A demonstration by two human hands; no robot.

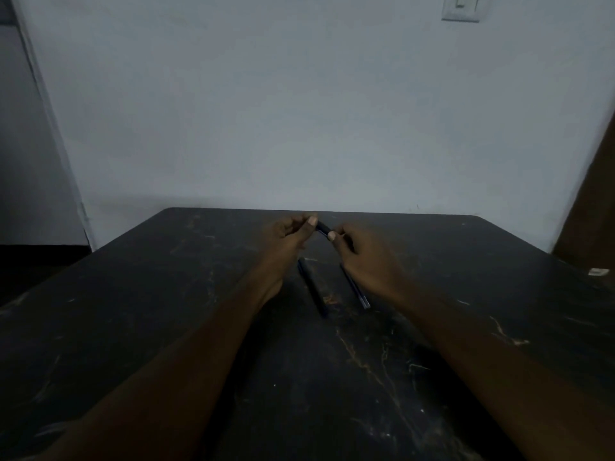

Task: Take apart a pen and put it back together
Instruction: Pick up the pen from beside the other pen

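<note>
**A:** What is being held?

**B:** A short dark pen piece (322, 227), up off the surface. The left hand (286, 241) pinches one end and the right hand (362, 257) the other, with thumb and curled fingers closed on it from both sides. I can't tell whether it is a cap or a tip section, because the light is dim and the fingers cover most of it.

**A:** And the other parts?

**B:** A dark barrel (312, 287) lies on the table (166, 327) just below the hands, on the person's side, in the gap between the wrists. A thin refill (355, 288) lies beside it, with its far end tucked under the right hand. The two lie apart, roughly side by side.

**A:** How would you handle this step?

**B:** I'd judge it to be a twist or a pull. Grip close to the join and turn one hand against the other along the piece's axis, without bending it. Work low over the table, so any small bit that drops lands near the barrel rather than rolling off.
</note>
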